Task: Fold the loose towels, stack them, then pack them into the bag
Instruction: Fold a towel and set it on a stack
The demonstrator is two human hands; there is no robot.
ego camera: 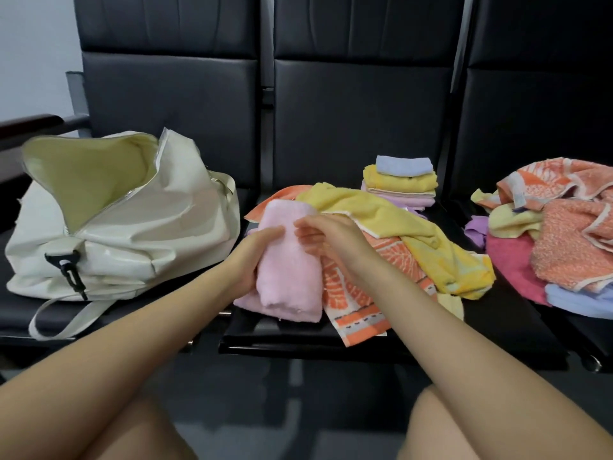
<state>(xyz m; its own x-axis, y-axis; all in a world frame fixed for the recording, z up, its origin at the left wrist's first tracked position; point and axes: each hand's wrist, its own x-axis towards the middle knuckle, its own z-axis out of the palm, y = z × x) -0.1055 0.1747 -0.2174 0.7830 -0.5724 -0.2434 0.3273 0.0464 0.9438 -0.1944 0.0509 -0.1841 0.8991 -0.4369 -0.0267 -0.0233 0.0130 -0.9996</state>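
Pink towel [288,260], centre of frame, is the piece in hand: already folded narrow, lying on the middle seat [331,330] on top of an orange patterned towel [361,293]. Your left hand [255,257] grips its left edge, fingers curled under the fold and thumb on top, which keeps the layers from springing open. Your right hand [326,232] sits at the upper right edge with fingers loosely spread; looks like it's just touching the cloth, but I can't tell if it's pinching anything. Judging by that, you're mid-fold, squaring the edges before the next turn.

Yellow towel [408,234] drapes loose across the orange one, just right of your hands, so it's likely next.

Folded stack [399,182] sits at the back of the same seat, centre-right of frame: blue on top, yellow, then pale pink/lilac under. Back there it stays clear of the folding space.

Loose pile [557,237] at the right edge of frame, on the next seat, well apart from the stack. Plenty unfolded, so the task is early to mid.

Bag [122,220] on the left seat, unzipped, mouth gaping toward you, nothing visible inside. Ready to load once the stack is done.
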